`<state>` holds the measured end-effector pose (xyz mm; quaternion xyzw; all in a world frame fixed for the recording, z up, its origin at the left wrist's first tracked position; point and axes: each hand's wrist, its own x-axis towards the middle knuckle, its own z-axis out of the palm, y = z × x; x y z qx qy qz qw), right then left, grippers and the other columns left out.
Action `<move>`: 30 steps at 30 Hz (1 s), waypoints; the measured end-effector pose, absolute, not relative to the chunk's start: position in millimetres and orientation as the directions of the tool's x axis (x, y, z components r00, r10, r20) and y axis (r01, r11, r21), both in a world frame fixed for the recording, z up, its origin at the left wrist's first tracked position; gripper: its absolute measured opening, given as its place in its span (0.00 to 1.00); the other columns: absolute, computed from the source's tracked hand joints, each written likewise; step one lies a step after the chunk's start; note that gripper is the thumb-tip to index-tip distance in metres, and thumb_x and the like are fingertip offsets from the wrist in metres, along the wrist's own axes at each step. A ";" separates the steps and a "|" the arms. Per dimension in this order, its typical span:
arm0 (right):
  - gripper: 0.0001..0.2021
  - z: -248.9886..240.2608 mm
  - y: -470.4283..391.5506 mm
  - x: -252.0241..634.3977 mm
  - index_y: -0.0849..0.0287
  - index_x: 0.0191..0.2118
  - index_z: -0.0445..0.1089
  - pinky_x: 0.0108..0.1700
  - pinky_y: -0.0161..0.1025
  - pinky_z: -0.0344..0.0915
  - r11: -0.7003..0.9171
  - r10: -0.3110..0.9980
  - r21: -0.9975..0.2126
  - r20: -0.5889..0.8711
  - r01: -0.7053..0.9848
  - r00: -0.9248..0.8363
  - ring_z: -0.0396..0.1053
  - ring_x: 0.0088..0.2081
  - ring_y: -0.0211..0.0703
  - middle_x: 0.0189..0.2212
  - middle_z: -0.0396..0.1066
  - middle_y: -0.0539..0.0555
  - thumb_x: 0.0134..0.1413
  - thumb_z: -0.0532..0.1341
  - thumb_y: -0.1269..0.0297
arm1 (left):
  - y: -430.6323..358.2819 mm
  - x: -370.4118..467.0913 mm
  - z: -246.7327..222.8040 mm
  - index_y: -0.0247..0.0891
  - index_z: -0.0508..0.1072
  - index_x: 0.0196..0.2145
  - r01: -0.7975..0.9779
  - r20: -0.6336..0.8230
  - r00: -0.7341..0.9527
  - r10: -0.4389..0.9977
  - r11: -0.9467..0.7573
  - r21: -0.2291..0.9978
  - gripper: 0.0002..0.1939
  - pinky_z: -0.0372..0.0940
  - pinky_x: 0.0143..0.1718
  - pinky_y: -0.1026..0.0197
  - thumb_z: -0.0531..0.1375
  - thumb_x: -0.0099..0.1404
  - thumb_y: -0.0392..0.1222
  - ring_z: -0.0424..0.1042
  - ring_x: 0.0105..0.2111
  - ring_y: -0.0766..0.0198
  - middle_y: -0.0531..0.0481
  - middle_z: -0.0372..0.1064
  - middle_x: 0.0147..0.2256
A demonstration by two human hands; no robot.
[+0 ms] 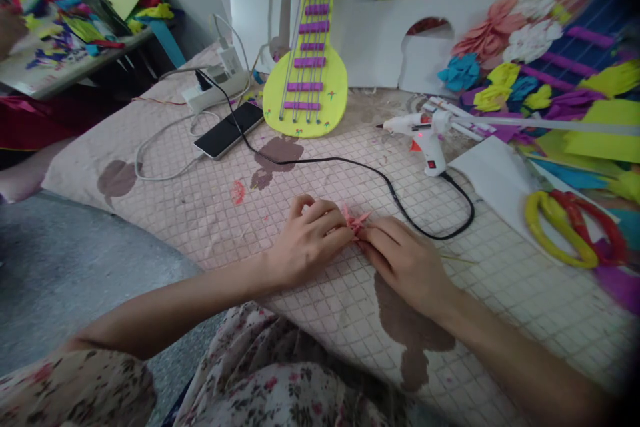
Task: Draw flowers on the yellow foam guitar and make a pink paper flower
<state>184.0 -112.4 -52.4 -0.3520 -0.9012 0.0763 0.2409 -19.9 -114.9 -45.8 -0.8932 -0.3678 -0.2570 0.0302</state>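
Near the middle of the table, my left hand (pixel 313 240) and my right hand (pixel 407 260) meet at a small pink paper flower (pixel 356 219). Its pointed petals stick up between my fingertips. The fingers of both hands are pinched on it from either side, and its lower part is hidden by them. By my right hand a thin yellowish strip (pixel 457 257) lies on the cloth. Beyond my hands, a white glue gun (pixel 425 137) with a lit red light rests on the table, its black cord looping near my right hand.
A yellow paper guitar (pixel 310 90) leans at the back. Left of it are a phone (pixel 230 130) and a power strip (pixel 215 90). Scissors (pixel 560 227) with yellow and red handles lie right, by coloured paper scraps (pixel 605 133) and paper flowers (pixel 493 33). Another table (pixel 45 80) stands far left.
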 end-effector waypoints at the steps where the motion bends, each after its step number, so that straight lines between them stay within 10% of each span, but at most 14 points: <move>1: 0.07 -53.0 -112.6 184.0 0.62 0.42 0.67 0.45 0.41 0.67 0.738 0.674 -0.306 0.382 0.601 -0.633 0.67 0.43 0.43 0.39 0.70 0.55 0.61 0.54 0.69 | -114.9 -20.0 -45.9 0.39 0.68 0.37 0.674 0.480 0.597 0.643 -0.727 0.134 0.05 0.53 0.45 0.52 0.53 0.69 0.38 0.64 0.42 0.62 0.52 0.71 0.36; 18: 0.06 -45.2 -121.6 176.5 0.60 0.29 0.66 0.38 0.44 0.59 0.721 0.659 -0.155 0.454 0.675 -0.600 0.62 0.35 0.44 0.29 0.69 0.54 0.56 0.57 0.70 | -117.0 -18.8 -44.1 0.40 0.70 0.37 0.693 0.428 0.578 0.695 -0.695 0.192 0.05 0.52 0.46 0.53 0.54 0.68 0.38 0.63 0.43 0.60 0.52 0.71 0.35; 30: 0.08 -47.3 -130.8 169.1 0.59 0.28 0.67 0.40 0.44 0.58 0.724 0.683 -0.268 0.413 0.636 -0.602 0.63 0.37 0.45 0.28 0.69 0.53 0.58 0.56 0.71 | -118.6 -18.9 -44.2 0.40 0.71 0.37 0.709 0.420 0.533 0.735 -0.658 0.252 0.07 0.53 0.45 0.54 0.53 0.69 0.40 0.63 0.42 0.61 0.52 0.71 0.35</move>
